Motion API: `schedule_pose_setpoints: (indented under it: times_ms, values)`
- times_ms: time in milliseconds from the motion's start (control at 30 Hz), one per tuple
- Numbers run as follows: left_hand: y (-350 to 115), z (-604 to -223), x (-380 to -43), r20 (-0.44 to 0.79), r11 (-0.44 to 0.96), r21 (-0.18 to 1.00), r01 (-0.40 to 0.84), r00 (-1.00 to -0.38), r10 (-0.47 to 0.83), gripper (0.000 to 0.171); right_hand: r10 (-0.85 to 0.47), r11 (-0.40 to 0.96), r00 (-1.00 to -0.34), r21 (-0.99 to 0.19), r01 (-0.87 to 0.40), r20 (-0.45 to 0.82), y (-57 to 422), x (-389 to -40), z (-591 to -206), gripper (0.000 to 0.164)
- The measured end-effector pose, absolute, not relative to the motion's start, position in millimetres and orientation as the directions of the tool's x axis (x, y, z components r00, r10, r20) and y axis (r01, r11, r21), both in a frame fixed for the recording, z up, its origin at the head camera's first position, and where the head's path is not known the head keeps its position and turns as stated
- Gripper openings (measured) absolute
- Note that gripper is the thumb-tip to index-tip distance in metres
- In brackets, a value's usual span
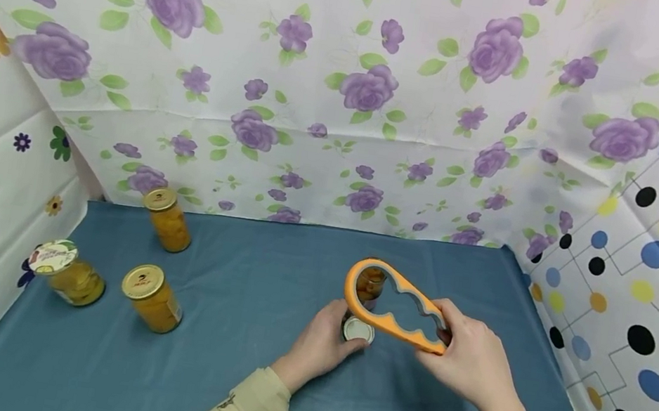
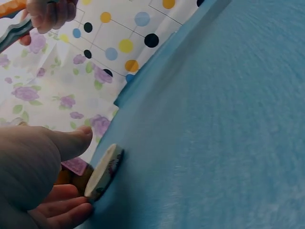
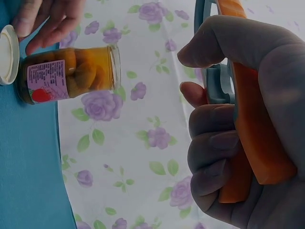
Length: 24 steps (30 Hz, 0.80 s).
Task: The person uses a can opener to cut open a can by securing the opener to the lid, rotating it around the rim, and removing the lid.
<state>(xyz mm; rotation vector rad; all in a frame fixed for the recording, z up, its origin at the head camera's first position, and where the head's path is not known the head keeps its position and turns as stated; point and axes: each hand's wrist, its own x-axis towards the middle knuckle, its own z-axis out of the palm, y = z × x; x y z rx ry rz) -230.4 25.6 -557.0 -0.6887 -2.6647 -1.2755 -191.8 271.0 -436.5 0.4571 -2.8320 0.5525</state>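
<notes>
My right hand (image 1: 473, 355) grips the handles of an orange jar opener (image 1: 391, 324) with grey toothed inner edges, held up above the table. Through its loop shows a lidless glass jar (image 3: 71, 74) of orange-coloured fruit, standing upright with a pink label. In front of that jar a round lid (image 1: 358, 331) lies on the cloth, pale inside facing up. My left hand (image 1: 324, 338) is beside the lid, thumb and fingers spread apart. Its fingertips (image 2: 81, 210) are right at the lid's edge, while the thumb stands off from it in the left wrist view.
Three lidded jars stand at the left: one at the back (image 1: 169, 220), one nearer (image 1: 152, 298) and one with a patterned lid (image 1: 68, 271). A blue cloth (image 1: 252, 293) covers the table. Flowered sheeting (image 1: 321, 90) hangs behind, and dotted sheeting (image 1: 644, 281) borders the right.
</notes>
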Motion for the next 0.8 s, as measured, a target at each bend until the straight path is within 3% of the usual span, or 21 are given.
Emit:
schedule_pose_setpoints:
  times_ms: [367,633,800]
  values:
    - [-3,-539,-221,0.153,0.539,0.772,0.337,-0.922,0.356,0.061,-0.255,0.879,-0.933,-0.340,-0.333,0.255,271,-190,-438,0.051]
    - [-45,-513,-212,0.259,0.455,0.794,0.402,-0.902,0.345,0.042,-0.257,0.878,-0.935,-0.345,-0.332,0.246,269,-188,-439,0.051]
    - [-83,-493,-207,0.415,0.416,0.768,0.487,-0.873,0.256,0.036,-0.254,0.879,-0.939,-0.350,-0.324,0.232,264,-187,-438,0.051]
